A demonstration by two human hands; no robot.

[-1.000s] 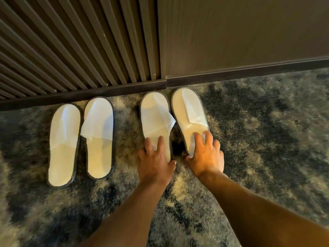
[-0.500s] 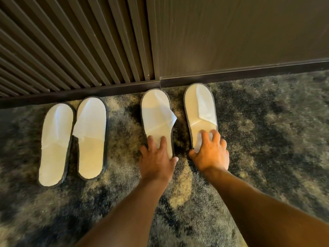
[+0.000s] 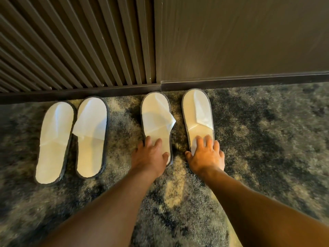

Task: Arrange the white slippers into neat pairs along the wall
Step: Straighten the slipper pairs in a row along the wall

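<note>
Skirting board (image 3: 231, 84): four slippers toe-in, long axes square to it. Left pair (image 3: 71, 139) touching. Your left hand (image 3: 149, 155) and right hand (image 3: 206, 155), fingers flat and spread, press the split pair's heels; close that gap.

Four white slippers (image 3: 91, 138) with grey edge trim. Carpet (image 3: 267, 139) mottled dark blue-grey with beige patches, blurred at edges. Slatted wall panel (image 3: 71, 41) dark brown; baseboard (image 3: 231, 83) possibly black.
</note>
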